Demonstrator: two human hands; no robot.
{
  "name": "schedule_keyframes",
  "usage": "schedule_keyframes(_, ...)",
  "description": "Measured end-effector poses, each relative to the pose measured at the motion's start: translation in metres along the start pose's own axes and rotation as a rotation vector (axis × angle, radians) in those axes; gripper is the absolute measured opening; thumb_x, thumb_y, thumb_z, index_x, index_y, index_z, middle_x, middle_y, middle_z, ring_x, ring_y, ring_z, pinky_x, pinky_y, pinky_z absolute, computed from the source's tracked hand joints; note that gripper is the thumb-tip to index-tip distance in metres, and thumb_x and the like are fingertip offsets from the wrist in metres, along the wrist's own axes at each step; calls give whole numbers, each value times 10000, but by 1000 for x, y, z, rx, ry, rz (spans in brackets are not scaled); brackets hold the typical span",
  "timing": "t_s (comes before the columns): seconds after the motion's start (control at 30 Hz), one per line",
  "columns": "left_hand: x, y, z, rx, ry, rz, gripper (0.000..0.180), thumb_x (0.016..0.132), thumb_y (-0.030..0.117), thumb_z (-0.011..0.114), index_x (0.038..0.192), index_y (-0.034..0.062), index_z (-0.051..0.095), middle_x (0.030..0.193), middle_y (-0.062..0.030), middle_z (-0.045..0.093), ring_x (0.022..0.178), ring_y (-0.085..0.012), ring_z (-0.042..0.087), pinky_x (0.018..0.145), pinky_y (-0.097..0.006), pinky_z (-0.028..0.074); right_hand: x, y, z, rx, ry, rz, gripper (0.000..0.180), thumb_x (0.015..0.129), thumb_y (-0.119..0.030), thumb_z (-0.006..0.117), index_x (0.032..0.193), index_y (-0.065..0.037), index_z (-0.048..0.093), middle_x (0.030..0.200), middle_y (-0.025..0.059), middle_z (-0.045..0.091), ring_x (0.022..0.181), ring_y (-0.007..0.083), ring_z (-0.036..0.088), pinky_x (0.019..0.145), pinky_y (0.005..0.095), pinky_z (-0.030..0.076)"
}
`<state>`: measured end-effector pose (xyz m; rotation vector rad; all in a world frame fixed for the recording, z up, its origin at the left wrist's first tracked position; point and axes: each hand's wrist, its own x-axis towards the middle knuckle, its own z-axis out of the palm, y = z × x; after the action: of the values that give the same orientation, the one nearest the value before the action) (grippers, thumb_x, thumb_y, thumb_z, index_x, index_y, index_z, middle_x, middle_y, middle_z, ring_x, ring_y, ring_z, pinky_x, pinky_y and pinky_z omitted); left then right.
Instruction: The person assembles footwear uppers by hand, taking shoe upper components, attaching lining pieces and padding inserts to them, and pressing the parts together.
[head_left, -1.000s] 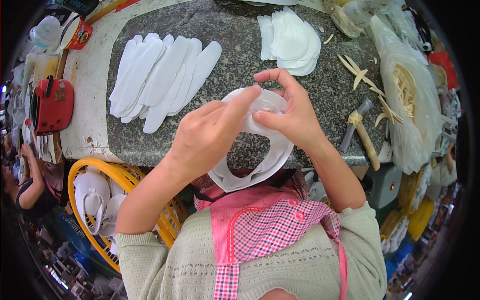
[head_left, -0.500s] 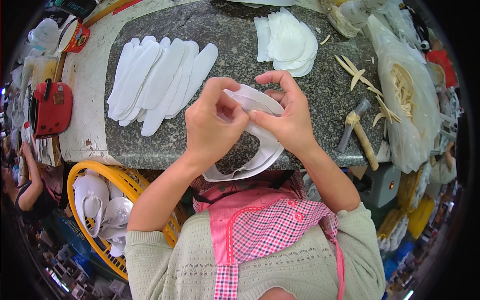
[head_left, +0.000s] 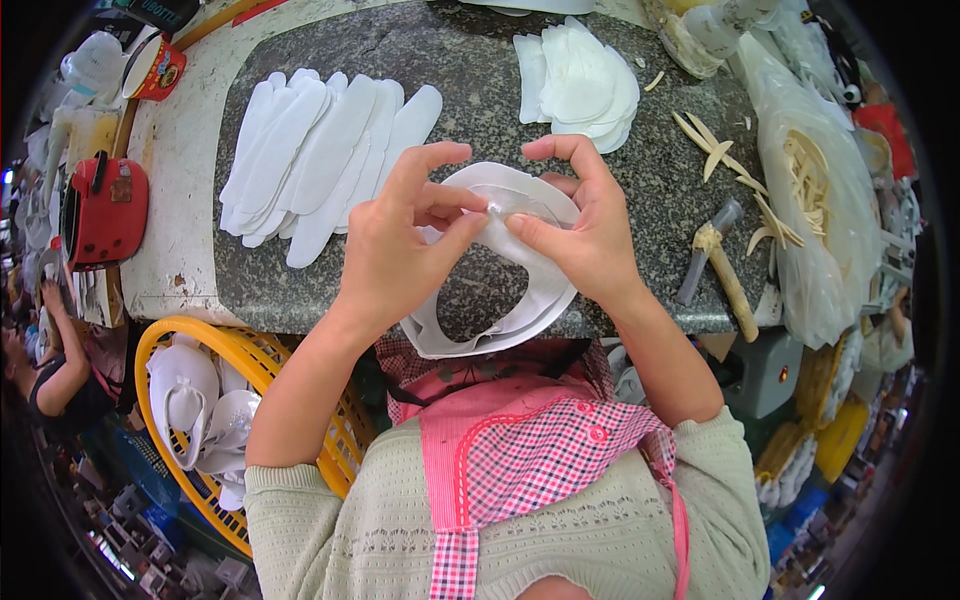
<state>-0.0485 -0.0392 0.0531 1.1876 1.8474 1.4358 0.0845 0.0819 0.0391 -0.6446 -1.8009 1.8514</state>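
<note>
Between my hands, at the near edge of the dark speckled stone slab, is a white shoe upper (head_left: 548,300) with a wide opening facing me. My left hand (head_left: 390,240) pinches thumb and fingertips together at the inside of its closed far end, while the index finger is raised. My right hand (head_left: 590,240) grips the far right side, thumb inside, some fingers hidden behind the rim. Whether anything small sits in the left pinch cannot be made out. Beyond my left hand lies a fanned pile of long white sole-shaped pieces (head_left: 325,150). Rounded white pieces (head_left: 585,85) are stacked farther back.
A wooden-handled hammer (head_left: 725,270) and pale curved strips (head_left: 712,150) lie at right, beside a clear plastic bag (head_left: 810,240) of similar strips. A yellow basket (head_left: 225,340) of white shoe uppers stands lower left. Along the left side are a red container (head_left: 110,210) and paper cup (head_left: 155,68).
My left hand has shifted left and drawn slightly away from the right one, its fingers straighter. More of the upper's inside now shows between the hands.
</note>
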Motion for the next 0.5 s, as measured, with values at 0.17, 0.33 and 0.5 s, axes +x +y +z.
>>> schedule_keyframes(0.17,2,12,2,297,-27,171,458,730,16,656,1150,95,492,760,-69,658,662,-189,650,626,-279,520,-6,-13,5,-152,-51,-60,476,704,-13,608,1141,-61,427,761,91,614,710,151,623,644,273,477)
schedule_keyframes(0.33,2,11,8,254,-41,153,407,707,-7,630,1088,86,520,702,-53,616,623,-188,628,606,-287,512,-6,-11,1,-187,-80,-91,475,697,-5,593,1140,-67,434,770,102,613,719,162,628,649,282,480)
schedule_keyframes(0.5,4,-2,20,9,43,12,309,715,-34,615,1000,54,533,698,-21,594,627,-90,580,591,-230,474,-4,-8,0,-208,-76,-107,465,697,-3,588,1135,-61,443,775,110,613,725,171,630,658,288,482)
